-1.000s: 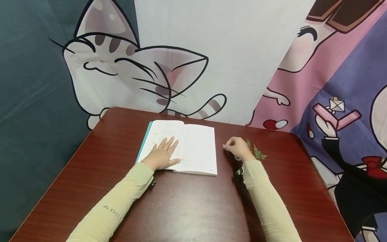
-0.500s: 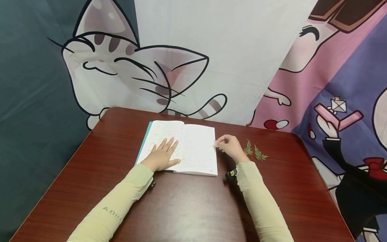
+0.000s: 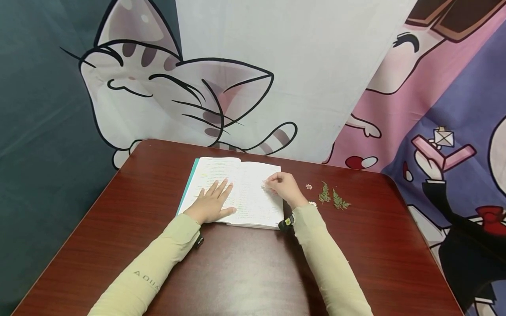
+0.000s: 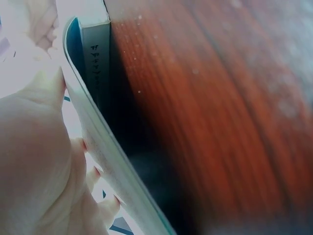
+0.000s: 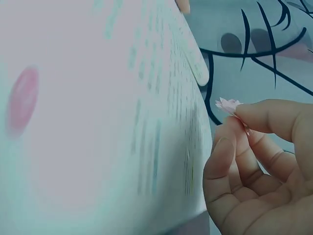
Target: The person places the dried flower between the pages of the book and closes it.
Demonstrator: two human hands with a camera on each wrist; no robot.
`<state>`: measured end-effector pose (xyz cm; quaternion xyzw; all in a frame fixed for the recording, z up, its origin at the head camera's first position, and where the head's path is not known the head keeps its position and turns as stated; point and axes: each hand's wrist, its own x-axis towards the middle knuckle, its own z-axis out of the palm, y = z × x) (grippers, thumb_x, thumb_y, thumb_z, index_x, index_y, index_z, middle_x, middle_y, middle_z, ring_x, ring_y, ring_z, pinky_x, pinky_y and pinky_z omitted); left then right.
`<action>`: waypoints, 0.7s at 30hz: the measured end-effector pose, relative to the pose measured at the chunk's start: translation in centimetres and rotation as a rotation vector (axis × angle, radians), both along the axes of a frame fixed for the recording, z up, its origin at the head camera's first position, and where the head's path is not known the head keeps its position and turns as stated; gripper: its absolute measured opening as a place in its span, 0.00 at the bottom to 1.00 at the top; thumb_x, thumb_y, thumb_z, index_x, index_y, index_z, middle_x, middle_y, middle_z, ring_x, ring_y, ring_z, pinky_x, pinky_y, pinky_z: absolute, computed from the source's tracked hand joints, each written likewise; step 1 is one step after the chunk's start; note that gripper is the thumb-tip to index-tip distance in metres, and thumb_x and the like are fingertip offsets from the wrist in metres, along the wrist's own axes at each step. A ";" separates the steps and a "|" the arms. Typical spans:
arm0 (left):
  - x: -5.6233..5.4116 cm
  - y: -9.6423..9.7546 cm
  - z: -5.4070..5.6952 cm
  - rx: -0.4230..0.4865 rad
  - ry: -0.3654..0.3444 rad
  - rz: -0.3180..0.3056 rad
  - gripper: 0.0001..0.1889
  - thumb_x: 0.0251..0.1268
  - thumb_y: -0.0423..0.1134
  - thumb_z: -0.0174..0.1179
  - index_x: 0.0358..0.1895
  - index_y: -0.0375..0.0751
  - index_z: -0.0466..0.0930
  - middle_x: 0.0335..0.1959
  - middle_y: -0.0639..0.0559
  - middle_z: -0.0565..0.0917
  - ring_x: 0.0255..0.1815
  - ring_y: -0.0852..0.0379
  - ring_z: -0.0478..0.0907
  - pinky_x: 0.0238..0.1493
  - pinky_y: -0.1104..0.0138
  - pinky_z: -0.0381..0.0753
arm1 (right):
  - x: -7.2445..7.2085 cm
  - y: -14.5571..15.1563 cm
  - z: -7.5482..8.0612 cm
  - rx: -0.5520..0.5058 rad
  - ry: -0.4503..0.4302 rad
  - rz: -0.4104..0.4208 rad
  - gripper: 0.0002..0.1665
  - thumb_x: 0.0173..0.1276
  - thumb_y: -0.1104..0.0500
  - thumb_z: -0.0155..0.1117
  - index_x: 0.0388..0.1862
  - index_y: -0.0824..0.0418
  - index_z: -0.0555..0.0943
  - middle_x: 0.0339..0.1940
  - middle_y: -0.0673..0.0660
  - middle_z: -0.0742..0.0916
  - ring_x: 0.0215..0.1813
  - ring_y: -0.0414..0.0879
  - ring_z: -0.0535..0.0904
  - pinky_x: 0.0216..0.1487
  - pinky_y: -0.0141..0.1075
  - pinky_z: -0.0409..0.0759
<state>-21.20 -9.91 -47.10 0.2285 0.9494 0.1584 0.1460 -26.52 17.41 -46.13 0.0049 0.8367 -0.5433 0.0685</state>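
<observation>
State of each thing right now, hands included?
Teal book with white pages: open on the brown wooden table.
Left hand: resting spread on the book.
Right hand: closed in a pinch.
Small pale pink flower: held in that pinch.
Small round pinkish flower: lying on the table.
White flower: partly hidden.
Two green feathery leaves: lying side by side.
</observation>
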 end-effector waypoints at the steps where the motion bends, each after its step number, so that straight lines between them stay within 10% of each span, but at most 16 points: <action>1: 0.0 0.0 0.0 -0.004 -0.003 0.001 0.44 0.77 0.63 0.47 0.84 0.43 0.40 0.84 0.42 0.39 0.83 0.37 0.34 0.74 0.33 0.40 | -0.1 -0.4 0.1 -0.001 -0.003 -0.001 0.05 0.69 0.64 0.68 0.36 0.66 0.85 0.24 0.52 0.82 0.27 0.42 0.76 0.30 0.32 0.76; 21: -0.6 -0.1 -1.3 -0.024 -0.008 -0.003 0.46 0.76 0.66 0.46 0.84 0.45 0.39 0.84 0.44 0.38 0.83 0.39 0.33 0.75 0.33 0.40 | -3.0 -5.8 -0.8 0.102 0.013 0.029 0.07 0.71 0.63 0.64 0.40 0.65 0.87 0.26 0.54 0.85 0.27 0.41 0.78 0.30 0.30 0.79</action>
